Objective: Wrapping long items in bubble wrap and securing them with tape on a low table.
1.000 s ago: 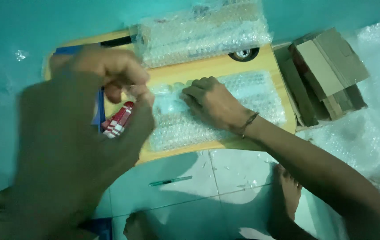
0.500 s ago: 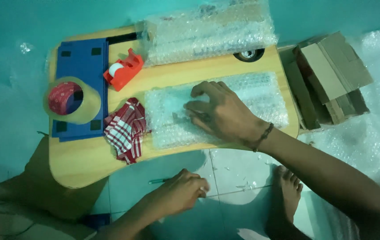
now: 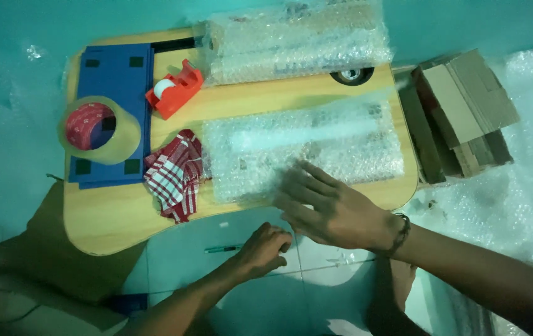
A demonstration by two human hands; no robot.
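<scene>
Wooden counter (image 3: 92, 230), rounded corners. At left a clear tape roll (image 3: 95, 130) on a blue board (image 3: 117, 81); red tape dispenser (image 3: 175, 94); checked cloth (image 3: 173, 174). Left hand (image 3: 263, 249) curled on the tiled floor beside a pen (image 3: 221, 249), touching it or not, cannot tell. Right hand (image 3: 329, 208), fingers spread flat, presses the bubble-wrap sheet (image 3: 304, 149) at mid-counter. Cardboard stack (image 3: 459, 112) at right.

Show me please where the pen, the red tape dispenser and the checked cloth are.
pen (image 3: 221, 249), head view, middle of its barrel on the floor tile
red tape dispenser (image 3: 176, 93), head view, its red body
checked cloth (image 3: 173, 175), head view, centre of the fabric
</scene>
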